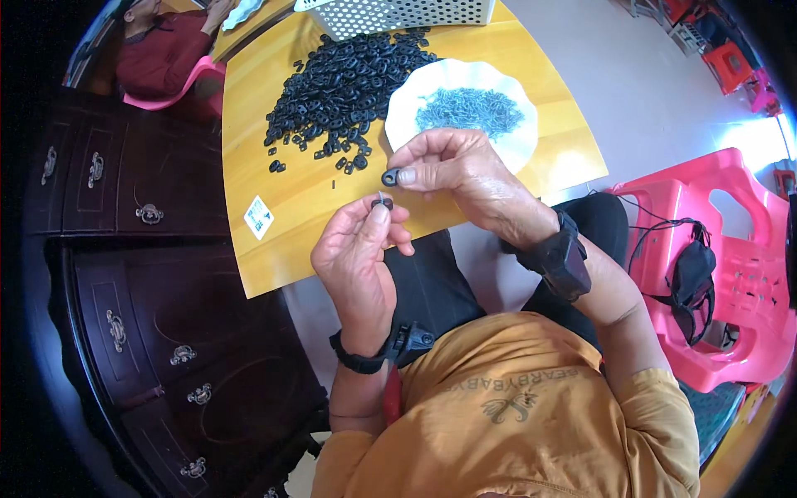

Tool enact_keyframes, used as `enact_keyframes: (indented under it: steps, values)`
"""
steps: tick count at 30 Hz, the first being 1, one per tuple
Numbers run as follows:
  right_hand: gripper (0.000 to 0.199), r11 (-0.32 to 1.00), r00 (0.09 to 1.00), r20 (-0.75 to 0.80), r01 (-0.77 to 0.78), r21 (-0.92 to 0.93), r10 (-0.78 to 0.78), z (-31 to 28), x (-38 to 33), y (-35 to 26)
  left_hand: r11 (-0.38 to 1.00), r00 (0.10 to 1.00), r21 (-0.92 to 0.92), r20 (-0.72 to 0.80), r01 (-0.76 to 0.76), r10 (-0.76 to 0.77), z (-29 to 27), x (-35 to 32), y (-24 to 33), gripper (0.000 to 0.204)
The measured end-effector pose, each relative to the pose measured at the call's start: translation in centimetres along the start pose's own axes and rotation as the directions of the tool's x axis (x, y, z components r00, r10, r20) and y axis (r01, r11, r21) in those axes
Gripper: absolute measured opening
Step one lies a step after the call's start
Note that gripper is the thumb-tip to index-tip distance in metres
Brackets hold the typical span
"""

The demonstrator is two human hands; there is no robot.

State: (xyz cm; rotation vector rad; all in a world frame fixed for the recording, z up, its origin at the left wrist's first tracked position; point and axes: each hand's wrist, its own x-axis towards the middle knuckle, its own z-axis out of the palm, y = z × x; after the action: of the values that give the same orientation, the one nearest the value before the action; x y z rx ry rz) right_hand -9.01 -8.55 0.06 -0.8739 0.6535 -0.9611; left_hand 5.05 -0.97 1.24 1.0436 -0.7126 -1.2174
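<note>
My left hand point(359, 257) pinches a small black plastic piece point(383, 202) between thumb and fingertip, with a thin metal pin standing up from it. Just above it, my right hand point(465, 170) grips a black oval plastic piece with a hole point(391, 178) by its end. The two pieces are close together but look apart. Beyond my hands lies a heap of black plastic pieces point(349, 91). A white scalloped plate point(525, 143) to its right carries many small silvery metal pins point(469, 112); my right hand covers part of its near rim.
A white perforated basket point(398, 18) stands at the table's far edge. On the yellow table point(307, 236) are a white sticker point(258, 217) and a tiny dark bit point(334, 184). Dark drawers point(166, 307) flank the left, a pink chair point(730, 274) the right. Another person point(158, 62) sits far left.
</note>
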Motion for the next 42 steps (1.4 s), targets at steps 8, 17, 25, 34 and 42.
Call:
enact_keyframes:
  steps: [8,17,25,34,42]
  values:
    - [0.016,0.999,0.998,-0.057,-0.028,-0.019,0.027,0.0,-1.1,0.6,1.0,1.0,0.007,0.011,-0.002,0.002,0.2,0.4,0.2,0.019]
    - [0.018,0.981,0.992,-0.029,-0.118,0.155,0.124,0.0,-1.4,0.6,1.0,1.0,0.011,0.015,0.019,-0.019,0.1,-0.1,0.2,0.018]
    - [0.016,0.971,0.99,0.02,-0.143,0.19,0.142,0.0,-1.6,1.1,1.0,1.0,-0.004,-0.002,0.007,-0.007,0.0,0.2,-0.1,0.018]
    - [0.016,0.994,0.999,-0.029,-0.017,-0.111,0.014,0.4,-1.8,0.7,0.996,0.999,0.078,-0.025,-0.04,0.042,0.0,0.4,-0.5,0.017]
    - [0.016,0.954,0.99,-0.081,0.091,-0.287,-0.119,0.6,-2.1,1.0,1.0,1.0,-0.01,-0.014,0.015,-0.016,0.3,-0.1,-1.3,0.016]
